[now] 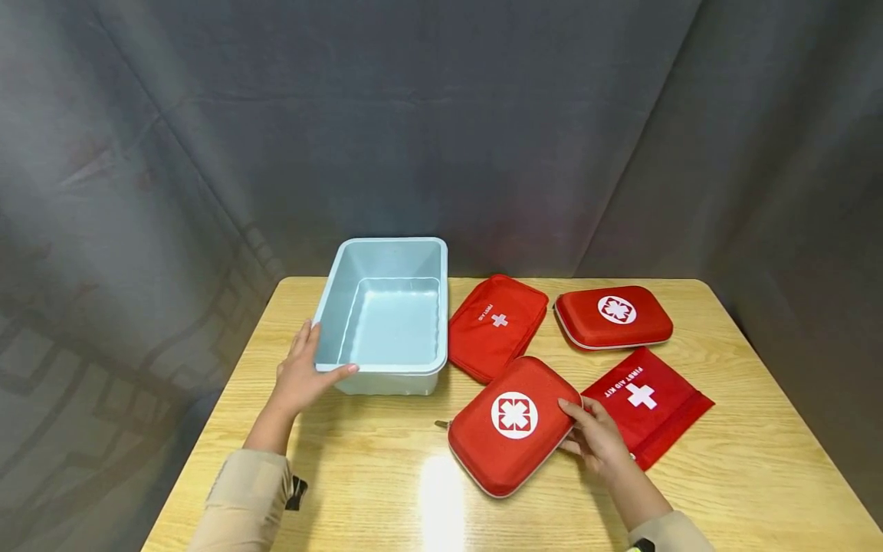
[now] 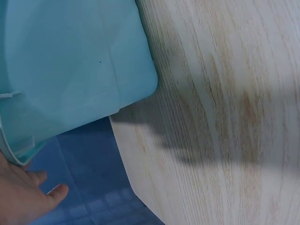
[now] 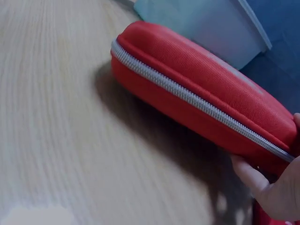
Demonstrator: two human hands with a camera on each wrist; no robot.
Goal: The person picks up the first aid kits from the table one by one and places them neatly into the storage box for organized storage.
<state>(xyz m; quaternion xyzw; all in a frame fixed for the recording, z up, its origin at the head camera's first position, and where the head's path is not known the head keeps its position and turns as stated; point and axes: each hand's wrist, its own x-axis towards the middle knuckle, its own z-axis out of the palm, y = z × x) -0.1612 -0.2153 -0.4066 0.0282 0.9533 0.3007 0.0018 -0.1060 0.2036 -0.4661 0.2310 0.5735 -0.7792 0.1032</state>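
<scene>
A light blue plastic bin (image 1: pixel 389 368) stands at the back left of the table. My left hand (image 1: pixel 301 376) touches its near left corner, thumb along the front rim and fingers spread against the side; in the left wrist view the hand (image 2: pixel 23 194) shows beside the rim. With my right hand (image 1: pixel 599 438) I grip the right end of a red hard-shell first aid case (image 1: pixel 483 445) with a white cross emblem. The right wrist view shows the case's grey zipper (image 3: pixel 187 99) closed and a shadow below, so the case is tilted and raised off the table.
Right of the bin lies a red soft first aid pouch (image 1: pixel 476 337), partly behind the held case. A second, smaller red hard case (image 1: pixel 586 322) sits at the back right. Nearer lies a flat red first aid kit bag (image 1: pixel 665 422). A grey curtain (image 1: pixel 441 138) hangs behind the table.
</scene>
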